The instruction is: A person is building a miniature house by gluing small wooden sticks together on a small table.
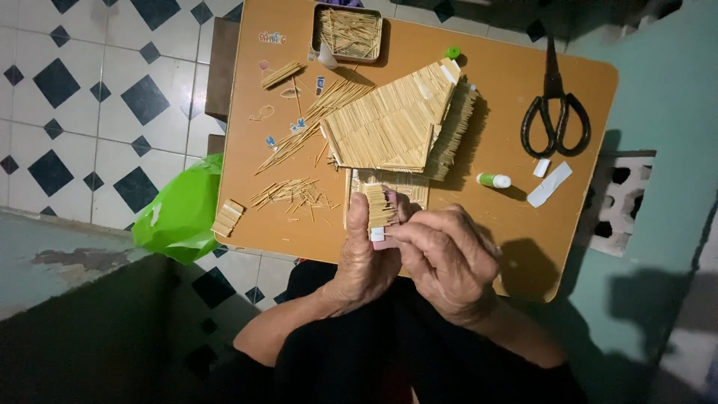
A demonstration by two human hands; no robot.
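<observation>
left hand (364, 258) clamped a small panel of toothpicks (380, 206), right hand (446, 258) pinched its lower edge, above the near edge of the board (516, 82); toothpick house (396, 123) just beyond, scissors (555, 112) far right.

There are two hands: the left hand (364, 258) and the right hand (446, 258). On the counter (516, 97) I count one pair of black scissors (555, 112), one toothpick house (400, 123), one tin of sticks (348, 33), one green-capped glue stick (493, 180), one green cap (452, 52) and two white paper strips (549, 184). One green plastic bag (179, 213) is at the left edge.
</observation>
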